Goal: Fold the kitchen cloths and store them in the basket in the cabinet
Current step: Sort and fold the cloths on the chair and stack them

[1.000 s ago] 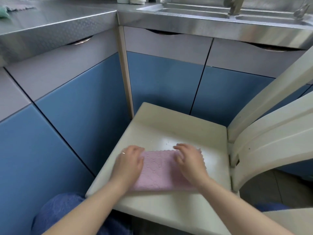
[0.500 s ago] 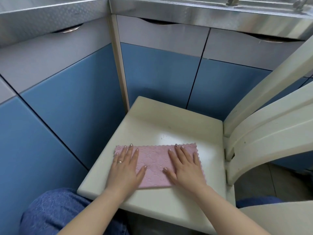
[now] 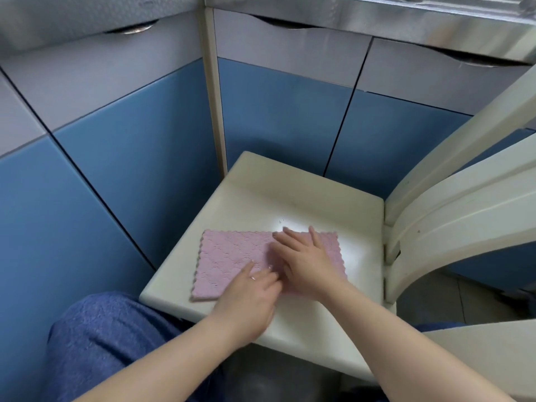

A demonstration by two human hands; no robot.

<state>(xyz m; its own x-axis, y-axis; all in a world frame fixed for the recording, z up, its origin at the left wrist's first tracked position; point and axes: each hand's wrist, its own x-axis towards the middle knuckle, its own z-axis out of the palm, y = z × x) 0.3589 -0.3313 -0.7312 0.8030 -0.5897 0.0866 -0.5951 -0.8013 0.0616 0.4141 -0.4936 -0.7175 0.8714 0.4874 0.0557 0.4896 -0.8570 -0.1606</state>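
Pink cloth (image 3: 232,256) lay flat on chair seat (image 3: 290,198). R hand (image 3: 307,259) pressed flat, fingers spread; L hand (image 3: 249,294) fingers at near edge, grip unclear. Best: keep R pinning, align scalloped edges w/ fold.

Soft, even daylight; a bright glare patch on the seat (image 3: 290,204) just beyond the right hand's fingertips (image 3: 285,229). Left hand (image 3: 249,297) slightly motion-blurred. Wide-angle bending at edges.

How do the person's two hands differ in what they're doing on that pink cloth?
The right hand lies flat on the right part of the pink cloth with fingers spread, while the left hand sits at the cloth's near edge, fingers close together. The left hand wears a ring; no ring shows on the right. Both touch the cloth on the white chair seat.
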